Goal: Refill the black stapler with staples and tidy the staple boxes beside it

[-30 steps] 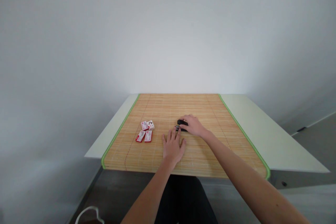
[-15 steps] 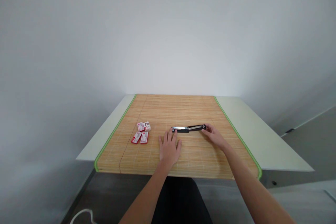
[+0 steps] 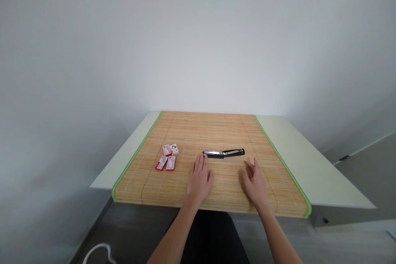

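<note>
A black stapler (image 3: 223, 154) lies swung wide on the bamboo mat, its silver metal track facing up. My left hand (image 3: 199, 178) rests flat with its fingers stretched out, the fingertips at the stapler's left end. Below the right end, apart from the stapler, is my right hand (image 3: 254, 183); it is empty, with some fingers extended and others bent. Several small red-and-white boxes, one of them a box (image 3: 170, 163) with a printed label, sit in a cluster left of my left hand.
The bamboo mat (image 3: 213, 128) with green edging covers the middle of a white table (image 3: 287, 144). A plain wall rises behind it. A white cable (image 3: 99, 248) shows on the floor at lower left, and my dark-clothed legs are under the front edge.
My right hand has let go of the stapler's right end and moved down toward me. My left hand stays by the left end. The view has shifted slightly.
</note>
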The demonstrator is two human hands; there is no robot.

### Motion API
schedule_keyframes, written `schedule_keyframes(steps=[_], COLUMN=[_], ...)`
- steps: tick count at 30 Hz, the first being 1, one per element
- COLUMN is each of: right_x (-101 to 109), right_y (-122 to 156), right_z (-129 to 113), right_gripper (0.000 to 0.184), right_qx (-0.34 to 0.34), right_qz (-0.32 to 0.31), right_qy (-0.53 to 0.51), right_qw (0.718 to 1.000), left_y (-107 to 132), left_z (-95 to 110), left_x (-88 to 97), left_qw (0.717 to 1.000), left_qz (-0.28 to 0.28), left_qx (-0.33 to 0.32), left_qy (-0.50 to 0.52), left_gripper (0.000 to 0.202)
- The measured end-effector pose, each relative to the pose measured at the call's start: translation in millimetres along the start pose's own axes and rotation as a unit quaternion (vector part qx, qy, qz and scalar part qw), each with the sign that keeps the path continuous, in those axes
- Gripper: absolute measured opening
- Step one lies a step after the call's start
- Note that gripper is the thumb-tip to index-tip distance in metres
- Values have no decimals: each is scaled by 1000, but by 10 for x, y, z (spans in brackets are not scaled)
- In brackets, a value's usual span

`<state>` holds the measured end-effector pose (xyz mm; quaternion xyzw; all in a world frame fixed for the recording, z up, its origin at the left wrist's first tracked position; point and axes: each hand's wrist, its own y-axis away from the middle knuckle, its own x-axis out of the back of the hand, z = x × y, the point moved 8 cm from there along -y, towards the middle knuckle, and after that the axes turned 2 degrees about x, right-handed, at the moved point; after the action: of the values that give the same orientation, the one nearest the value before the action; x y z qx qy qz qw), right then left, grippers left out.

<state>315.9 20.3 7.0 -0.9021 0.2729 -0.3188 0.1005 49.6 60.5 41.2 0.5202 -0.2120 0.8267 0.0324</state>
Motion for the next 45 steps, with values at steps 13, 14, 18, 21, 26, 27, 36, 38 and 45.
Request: schedule_keyframes(steps=[13,14,18,21,26,27,36,38,45], right_x=[-38,-40,-39,-41,-39,-39,-163,-192,-313], right_y=[27,28,27,34,50,51,59,65,152], right_z=[-184,-187,-194,-207,-282,-311,-565,-577,-697], right_gripper=[79,79,75,72,58,53,20,20,27], right_qx=[27,30,40,44,62,71,180,192,219], right_qz=[-13,-14,-13,-14,-27,-34,-150,-172,-232], right_qy=[30,28,28,36,49,52,75,79,97], right_qw=[999,999,999,998,997,996,969,963,943], left_y=[522,510,502,504,228,173,-122,-131,-155], left_z=[-1990,-2052,-2094,-1924,-945,-727,-245,-304,-354], left_x=[1130,1103,1058,1119,781,662,126,127,81], left_qw=[949,948,948,950,990,988,975,975,976], left_qz=[150,136,135,181,60,18,-102,-96,-85], left_qx=[256,263,270,251,33,-6,-74,-62,-57], left_qy=[-110,-113,-97,-45,127,155,184,190,193], left_gripper=[62,60,48,45,37,36,44,49,38])
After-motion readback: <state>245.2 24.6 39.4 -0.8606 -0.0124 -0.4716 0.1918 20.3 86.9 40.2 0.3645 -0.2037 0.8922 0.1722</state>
